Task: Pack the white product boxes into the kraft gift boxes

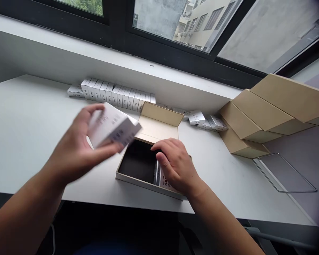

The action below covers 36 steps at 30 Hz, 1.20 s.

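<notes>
My left hand point(79, 145) grips small white boxes point(108, 125), at least two together, raised left of an open beige gift box point(135, 182). They are slightly blurred. The gift box has a black interior point(138, 161), and its lid point(161, 122) is folded back toward the window. My right hand point(177, 164) rests over the right part of the gift box with its fingers curled. Beneath it, white boxes point(163, 179) stand in the right compartment, partly hidden by the hand. Whether its fingers hold anything is hidden.
A row of white boxes point(117, 95) lines the wall on the white table point(29, 141). More white boxes point(196, 117) lie scattered right of the lid. Closed beige gift boxes point(266, 113) are stacked at the right, near a metal wire frame point(289, 173).
</notes>
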### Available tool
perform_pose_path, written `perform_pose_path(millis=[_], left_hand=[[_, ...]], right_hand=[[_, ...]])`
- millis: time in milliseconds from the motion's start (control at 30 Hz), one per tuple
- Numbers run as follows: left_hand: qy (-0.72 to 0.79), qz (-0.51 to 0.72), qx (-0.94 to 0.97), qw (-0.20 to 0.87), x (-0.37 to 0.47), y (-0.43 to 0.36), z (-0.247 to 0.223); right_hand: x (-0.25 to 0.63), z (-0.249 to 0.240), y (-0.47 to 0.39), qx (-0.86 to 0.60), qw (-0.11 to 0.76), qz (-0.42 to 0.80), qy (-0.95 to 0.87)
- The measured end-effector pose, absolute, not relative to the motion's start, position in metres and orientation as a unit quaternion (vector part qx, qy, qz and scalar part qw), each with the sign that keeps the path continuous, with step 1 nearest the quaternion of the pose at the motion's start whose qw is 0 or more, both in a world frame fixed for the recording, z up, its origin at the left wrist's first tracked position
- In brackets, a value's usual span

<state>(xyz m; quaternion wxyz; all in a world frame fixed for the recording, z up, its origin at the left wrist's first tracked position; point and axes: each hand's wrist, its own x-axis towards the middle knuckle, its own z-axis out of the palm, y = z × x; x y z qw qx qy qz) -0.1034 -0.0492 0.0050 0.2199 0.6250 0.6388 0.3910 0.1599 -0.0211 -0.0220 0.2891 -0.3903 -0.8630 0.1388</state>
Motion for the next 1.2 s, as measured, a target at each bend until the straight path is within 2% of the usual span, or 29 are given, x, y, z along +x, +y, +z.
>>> perform_pose_path(millis=[100, 200, 467, 700, 867, 1033, 1200], left_hand=[[0.572, 0.340, 0.656, 0.357, -0.070, -0.073, 0.005], [0.555, 0.279, 0.710, 0.333, -0.048, -0.081, -0.002], [0.593, 0.209, 0.768, 0.122, -0.034, -0.070, -0.008], [0.637, 0.080, 0.766, 0.032, -0.009, -0.065, 0.005], [0.637, 0.050, 0.769, 0.018, -0.005, -0.066, -0.003], [0.519, 0.131, 0.844, -0.027, -0.017, -0.056, -0.025], [0.365, 0.173, 0.912, 0.077, -0.028, -0.031, -0.026]], right_hand=[[0.164, -0.024, -0.022, -0.390, 0.442, 0.121, -0.799], [0.166, -0.027, -0.021, -0.404, 0.514, 0.146, -0.743], [0.166, -0.028, -0.018, -0.450, 0.461, 0.162, -0.748], [0.165, -0.027, -0.018, -0.449, 0.449, 0.163, -0.755], [0.165, -0.028, -0.017, -0.449, 0.440, 0.177, -0.757], [0.166, -0.028, -0.018, -0.434, 0.433, 0.182, -0.769], [0.168, -0.027, -0.018, -0.418, 0.429, 0.192, -0.777]])
